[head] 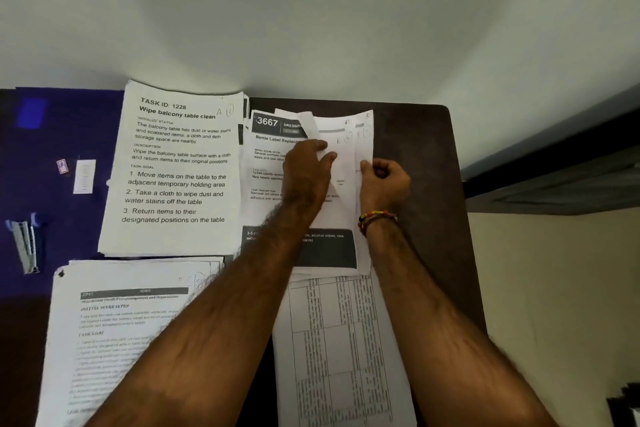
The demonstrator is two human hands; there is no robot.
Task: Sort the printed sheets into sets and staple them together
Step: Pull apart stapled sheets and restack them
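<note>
Nearest you, a sheet of tables [332, 350] lies on the dark counter [415, 135], beside a blurred stack [114, 322]. Farther out, your left hand [306, 177] curls its fingers [327, 158] around a lifted page [311, 128] of the "3667" stack [266, 149]. Your right hand [382, 184] pinches that stack's right edge. At the far left, a stapler [26, 246] rests on purple cloth [52, 135], left of the "Task ID: 1228" stack [176, 166].
</note>
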